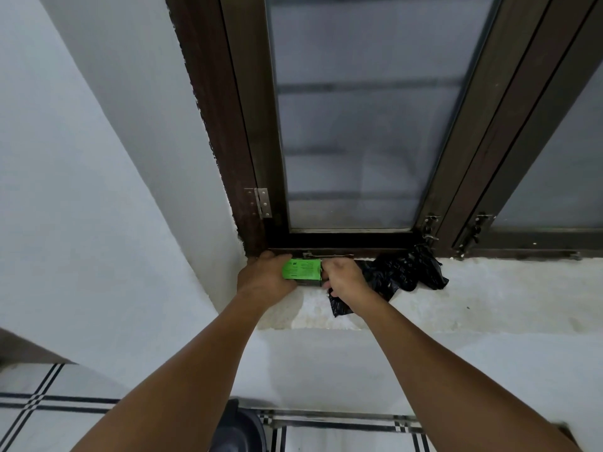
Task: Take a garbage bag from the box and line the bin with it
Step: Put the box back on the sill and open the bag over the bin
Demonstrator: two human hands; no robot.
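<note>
Leftmost, a white wall (81,190) ran down to a tiled floor (29,415) with dark crossing lines. Next to it stood a dark brown window frame (228,125) with a metal hinge (261,202) near its lower corner and frosted glass (359,109) in the pane.

Below the window, a rough white ledge (489,288) carried the task's things. The left hand (264,277) reached into the corner where wall and frame met; its fingers curled round the left end of the green box (301,269), holding it against the ledge. The box lay flat, long side parallel to the window, printed face up.

Just beside it, the right hand (342,277) was at the box's right end, fingers bent and pinching there; whether they gripped the box flap or the bag material could not be told. A crumpled black garbage bag (404,272) lay on the ledge to the right, touching that hand and passing under it, with one corner hanging over the ledge edge.

Further right, two metal latches (430,226) sat at the base of the window frame.

At bottom centre, on the floor between the forearms, the dark rim of the bin (238,425) was partly visible.
</note>
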